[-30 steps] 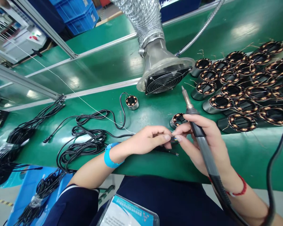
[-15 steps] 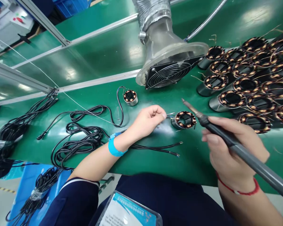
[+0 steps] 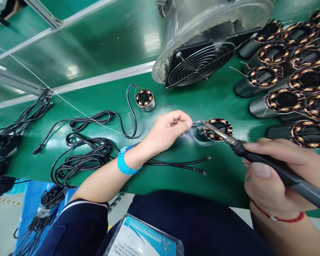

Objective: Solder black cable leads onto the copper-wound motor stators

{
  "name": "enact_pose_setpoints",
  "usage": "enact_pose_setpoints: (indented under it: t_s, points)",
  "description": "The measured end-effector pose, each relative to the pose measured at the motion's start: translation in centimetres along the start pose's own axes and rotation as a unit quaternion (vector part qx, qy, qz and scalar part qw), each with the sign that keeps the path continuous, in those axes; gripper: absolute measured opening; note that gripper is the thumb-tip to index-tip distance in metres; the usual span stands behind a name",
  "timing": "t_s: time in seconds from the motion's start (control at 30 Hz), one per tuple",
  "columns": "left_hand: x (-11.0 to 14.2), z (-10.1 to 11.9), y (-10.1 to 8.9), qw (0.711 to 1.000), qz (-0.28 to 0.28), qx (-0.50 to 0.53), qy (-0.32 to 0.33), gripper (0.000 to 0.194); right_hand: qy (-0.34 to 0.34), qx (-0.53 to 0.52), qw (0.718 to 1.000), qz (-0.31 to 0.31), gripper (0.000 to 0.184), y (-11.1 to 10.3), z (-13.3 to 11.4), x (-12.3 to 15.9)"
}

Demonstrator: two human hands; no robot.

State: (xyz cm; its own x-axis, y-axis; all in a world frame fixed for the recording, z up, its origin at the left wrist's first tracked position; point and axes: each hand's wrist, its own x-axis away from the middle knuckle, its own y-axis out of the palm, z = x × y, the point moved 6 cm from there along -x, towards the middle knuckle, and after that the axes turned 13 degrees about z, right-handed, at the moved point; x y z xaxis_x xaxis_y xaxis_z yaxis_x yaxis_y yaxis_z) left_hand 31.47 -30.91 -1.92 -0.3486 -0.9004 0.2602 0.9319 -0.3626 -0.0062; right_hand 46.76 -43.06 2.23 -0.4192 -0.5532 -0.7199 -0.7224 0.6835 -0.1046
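Note:
My left hand (image 3: 167, 131) is closed in a pinch on thin wire ends (image 3: 195, 123) beside a copper-wound stator (image 3: 218, 128) lying on the green bench. A blue wrist strap (image 3: 124, 163) circles that wrist. My right hand (image 3: 277, 176) grips a soldering iron (image 3: 258, 160) like a pen. Its metal tip (image 3: 204, 123) meets the wire ends at the stator's left edge. Two loose black leads (image 3: 181, 166) lie just below my left hand.
A fume extractor fan (image 3: 200, 62) stands close behind the stator. Several stators on metal sleeves (image 3: 285, 81) are stacked at the right. One stator with a black cable (image 3: 144, 99) sits behind my left hand. Coiled black cables (image 3: 88, 156) lie at the left; a thin solder wire (image 3: 69, 104) crosses the bench.
The view has closed in on the bench. My right hand swung the iron down until its tip reached the wire ends. My left hand moved from the right hand to the stator.

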Motion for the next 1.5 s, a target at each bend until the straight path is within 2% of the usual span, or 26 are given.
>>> enact_pose_setpoints:
  t_s: [0.23, 0.47, 0.6, 0.67, 0.9, 1.07, 1.23, 1.37, 1.5]
  points:
    - [0.1, 0.2, 0.0, 1.000, 0.000, -0.012, 0.008, 0.010, 0.015, 0.040, 0.999, -0.033, 0.029, 0.3, -0.2, -0.4]
    - [0.1, 0.1, 0.1, 1.000, -0.003, -0.009, 0.016, 0.011, 0.007, 0.019, 0.999, -0.044, 0.030, 0.4, -0.3, -0.4]
    - [0.0, 0.1, 0.1, 1.000, -0.011, -0.008, 0.026, 0.011, 0.017, 0.065, 0.996, -0.062, 0.018, 0.4, -0.2, -0.2]
    - [-0.1, 0.0, 0.1, 0.999, -0.011, -0.004, 0.031, 0.011, 0.018, 0.079, 0.994, -0.073, 0.017, 0.5, -0.2, -0.1]
    - [-0.1, 0.1, 0.0, 1.000, -0.011, -0.001, 0.029, 0.010, -0.058, 0.042, 0.994, -0.088, 0.028, 1.0, -1.3, -0.6]
    - [-0.1, 0.1, 0.0, 1.000, -0.012, -0.001, 0.028, 0.011, -0.004, 0.068, 0.994, -0.081, 0.019, 0.7, -0.5, -0.4]
    - [-0.2, 0.1, 0.0, 1.000, -0.008, -0.002, 0.024, 0.011, -0.046, 0.063, 0.993, -0.086, 0.035, 0.6, -1.0, -0.8]
    - [-0.2, 0.0, 0.1, 1.000, -0.006, -0.004, 0.021, 0.011, -0.046, 0.106, 0.991, -0.067, 0.046, 0.8, -0.8, -1.1]
    - [-0.1, 0.0, 0.1, 1.000, -0.005, 0.007, 0.026, 0.010, -0.075, 0.120, 0.988, -0.069, 0.055, 1.4, -0.9, -0.7]
